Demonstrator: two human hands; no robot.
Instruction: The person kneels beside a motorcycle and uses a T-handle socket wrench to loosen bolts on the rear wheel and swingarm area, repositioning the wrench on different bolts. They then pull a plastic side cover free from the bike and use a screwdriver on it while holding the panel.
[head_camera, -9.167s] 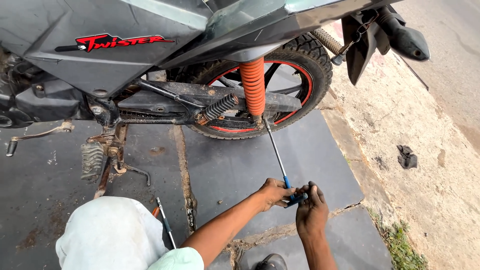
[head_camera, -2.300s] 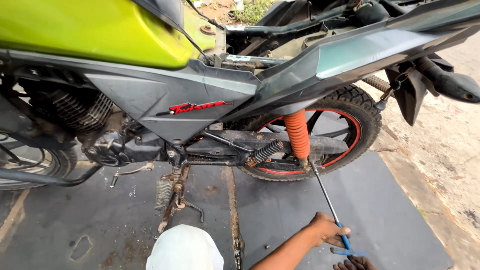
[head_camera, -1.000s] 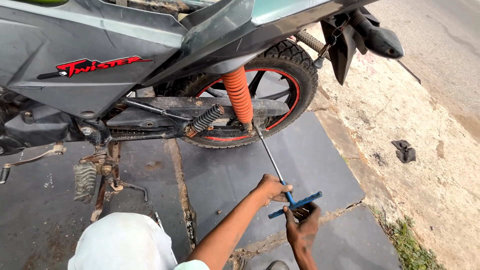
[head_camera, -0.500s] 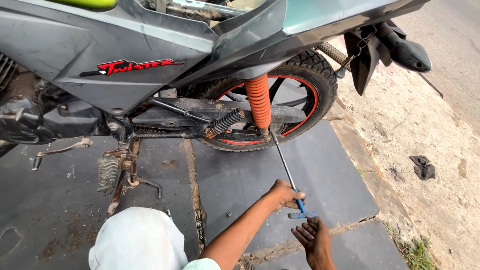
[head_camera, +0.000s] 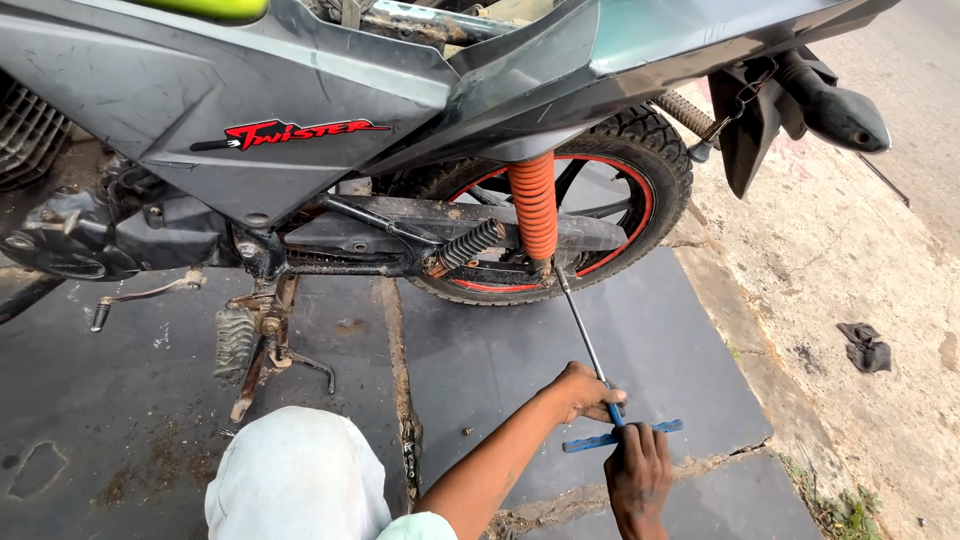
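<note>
A grey motorcycle stands in front of me with an orange rear shock spring (head_camera: 534, 205) beside the red-rimmed rear wheel (head_camera: 640, 200). A long T-handle wrench (head_camera: 585, 340) runs from the base of the shock down to my hands. My left hand (head_camera: 585, 392) is wrapped around the steel shaft just above the blue crossbar (head_camera: 660, 429). My right hand (head_camera: 637, 475) grips the crossbar at its middle, from below. My knee in light trousers (head_camera: 295, 480) sits at the lower left.
The bike rests on dark stone slabs (head_camera: 500, 370) with a cracked joint running toward me. A footrest and side stand (head_camera: 250, 345) hang at the left. Sandy ground lies to the right, with a dark rag (head_camera: 866, 347) on it and weeds at the corner.
My right hand, open and off the wrench half a second ago, has closed on the blue crossbar. The left hand stays on the shaft. The view shifted slightly.
</note>
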